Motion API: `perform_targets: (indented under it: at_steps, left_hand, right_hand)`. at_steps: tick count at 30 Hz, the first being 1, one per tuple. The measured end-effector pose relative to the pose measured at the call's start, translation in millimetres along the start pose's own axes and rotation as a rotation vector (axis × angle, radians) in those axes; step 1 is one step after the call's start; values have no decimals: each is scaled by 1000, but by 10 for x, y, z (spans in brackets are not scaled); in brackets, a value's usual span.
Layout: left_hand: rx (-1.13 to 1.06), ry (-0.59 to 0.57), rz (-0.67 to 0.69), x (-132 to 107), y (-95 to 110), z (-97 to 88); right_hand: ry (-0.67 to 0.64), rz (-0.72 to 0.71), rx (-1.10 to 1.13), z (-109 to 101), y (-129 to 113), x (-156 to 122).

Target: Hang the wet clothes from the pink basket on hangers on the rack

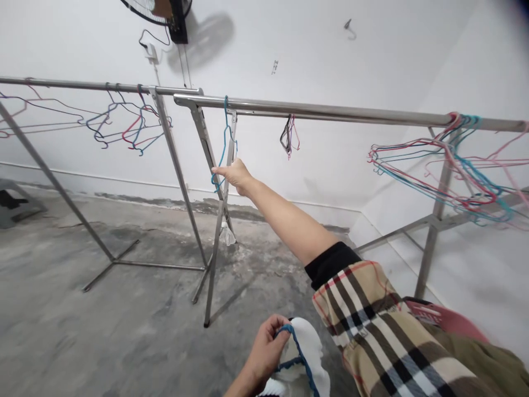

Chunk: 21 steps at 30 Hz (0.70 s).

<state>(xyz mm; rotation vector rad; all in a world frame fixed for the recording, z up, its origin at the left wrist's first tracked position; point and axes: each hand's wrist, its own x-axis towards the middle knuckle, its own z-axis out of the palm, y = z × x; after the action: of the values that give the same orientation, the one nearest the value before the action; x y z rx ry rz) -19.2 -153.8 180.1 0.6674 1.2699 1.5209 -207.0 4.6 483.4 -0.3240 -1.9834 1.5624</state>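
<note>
Hands apart: left hand (266, 350) grips white garment (306, 353), right hand (236, 176) on one blue hanger (225, 132).

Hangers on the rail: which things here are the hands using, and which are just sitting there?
Being used: the right hand, touching a blue wire hanger on the steel rail; the left hand, holding a white cloth with a blue hanger in it.

Just there: the other hangers bunched on the rail, the wall fan, the pink basket.
</note>
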Motion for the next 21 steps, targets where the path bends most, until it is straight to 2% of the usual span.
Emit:
perform_targets:
  at_steps: [2,6,10,14,17,21]
  left_hand:
    - [11,6,9,-13,-11,-8]
    - [7,18,7,-33,-42,-26]
    - [22,15,21,-50,-64,-22]
    - [42,12,30,-62,-33,10]
    - [98,60,94,-57,6,28]
    - [144,140,132,-32,63,32]
  right_hand:
    - [38,50,55,31,8,17]
    - [12,84,114,46,-84,-41]
    - [90,-55,108,-42,-313,-199]
    - [25,-136,116,-241,-415,-596]
    - [15,-146,108,-481,-183,-1127]
    - [127,-140,94,-906,494,-2115]
